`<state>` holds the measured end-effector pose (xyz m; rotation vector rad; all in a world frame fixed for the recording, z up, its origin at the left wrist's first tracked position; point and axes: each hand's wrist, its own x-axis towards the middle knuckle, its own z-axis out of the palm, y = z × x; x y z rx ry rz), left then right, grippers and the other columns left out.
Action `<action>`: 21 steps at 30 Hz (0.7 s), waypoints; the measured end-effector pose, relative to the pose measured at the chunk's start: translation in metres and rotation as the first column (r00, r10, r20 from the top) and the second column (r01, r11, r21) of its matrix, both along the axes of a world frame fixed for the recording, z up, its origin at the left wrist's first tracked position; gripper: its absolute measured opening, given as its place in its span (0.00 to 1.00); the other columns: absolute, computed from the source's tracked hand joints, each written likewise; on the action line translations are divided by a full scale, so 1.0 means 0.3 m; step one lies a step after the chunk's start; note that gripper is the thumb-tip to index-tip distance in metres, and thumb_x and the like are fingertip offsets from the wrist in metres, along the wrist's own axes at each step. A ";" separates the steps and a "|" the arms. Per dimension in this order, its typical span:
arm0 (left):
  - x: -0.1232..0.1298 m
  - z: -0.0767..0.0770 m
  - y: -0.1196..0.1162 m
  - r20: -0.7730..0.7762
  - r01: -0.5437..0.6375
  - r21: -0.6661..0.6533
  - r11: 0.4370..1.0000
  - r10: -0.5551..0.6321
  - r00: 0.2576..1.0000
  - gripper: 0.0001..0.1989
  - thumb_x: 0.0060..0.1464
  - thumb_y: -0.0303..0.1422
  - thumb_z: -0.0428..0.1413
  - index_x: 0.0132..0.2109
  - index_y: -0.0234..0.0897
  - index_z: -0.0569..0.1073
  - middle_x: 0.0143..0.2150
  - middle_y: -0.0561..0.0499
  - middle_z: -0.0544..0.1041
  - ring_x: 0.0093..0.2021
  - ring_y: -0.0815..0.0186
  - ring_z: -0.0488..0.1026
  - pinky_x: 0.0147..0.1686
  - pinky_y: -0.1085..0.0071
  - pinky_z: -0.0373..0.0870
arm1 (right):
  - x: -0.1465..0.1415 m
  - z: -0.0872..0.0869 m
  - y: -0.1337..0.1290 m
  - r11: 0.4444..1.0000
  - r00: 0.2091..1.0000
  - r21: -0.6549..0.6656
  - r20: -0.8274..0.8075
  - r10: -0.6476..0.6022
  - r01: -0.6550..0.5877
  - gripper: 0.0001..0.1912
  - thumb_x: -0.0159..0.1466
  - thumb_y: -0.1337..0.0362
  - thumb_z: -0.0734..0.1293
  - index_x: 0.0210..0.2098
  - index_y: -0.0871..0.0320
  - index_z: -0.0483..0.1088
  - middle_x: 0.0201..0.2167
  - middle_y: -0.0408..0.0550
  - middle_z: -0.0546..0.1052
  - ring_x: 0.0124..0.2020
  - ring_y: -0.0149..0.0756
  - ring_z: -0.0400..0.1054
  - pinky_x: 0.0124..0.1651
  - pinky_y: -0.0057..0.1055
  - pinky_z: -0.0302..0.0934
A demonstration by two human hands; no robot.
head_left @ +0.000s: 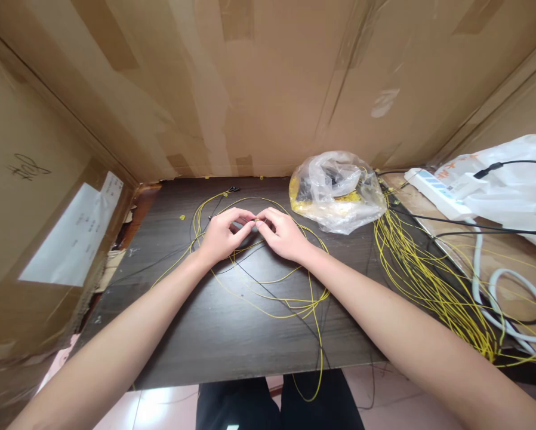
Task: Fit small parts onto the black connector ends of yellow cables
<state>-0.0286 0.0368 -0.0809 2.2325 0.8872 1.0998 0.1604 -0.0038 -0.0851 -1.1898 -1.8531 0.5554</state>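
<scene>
My left hand (225, 234) and my right hand (280, 233) meet fingertip to fingertip above the table. Each is closed in a pinch. Between the fingertips is a tiny reddish and yellow bit, possibly part of a wire, too small to make out. Loose loops of thin yellow wire (268, 316) lie on the dark tabletop (196, 334) under and around both hands. A thin black wire (272, 292) crosses these loops. One yellow loop hangs over the table's front edge. At the far end of the coil lies a small black piece (233, 189).
A clear plastic bag (339, 209) with yellow contents sits at the back right. Beside it, a thick bundle of yellow wires (429, 298) runs down the right side. A white power strip (438, 194) and white cable (476, 263) lie farther right. Cardboard walls (272, 89) surround the table.
</scene>
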 end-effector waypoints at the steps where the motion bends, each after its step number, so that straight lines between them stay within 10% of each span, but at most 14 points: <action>1: 0.000 0.000 0.000 -0.004 0.001 0.004 1.000 -0.001 1.000 0.10 0.63 0.38 0.59 0.43 0.37 0.79 0.40 0.47 0.82 0.35 0.65 0.79 0.30 0.73 0.76 | 0.000 -0.001 0.000 1.000 1.000 0.004 0.004 -0.003 0.003 0.08 0.71 0.65 0.62 0.38 0.57 0.72 0.35 0.47 0.74 0.36 0.35 0.67 0.42 0.33 0.61; 21: 0.000 -0.002 0.003 -0.009 -0.016 0.005 1.000 0.016 1.000 0.10 0.63 0.38 0.60 0.44 0.37 0.80 0.40 0.48 0.82 0.35 0.66 0.79 0.32 0.73 0.76 | -0.003 -0.001 -0.006 0.992 0.994 0.071 -0.026 -0.103 0.105 0.05 0.67 0.69 0.68 0.39 0.59 0.78 0.33 0.46 0.78 0.31 0.32 0.69 0.36 0.31 0.62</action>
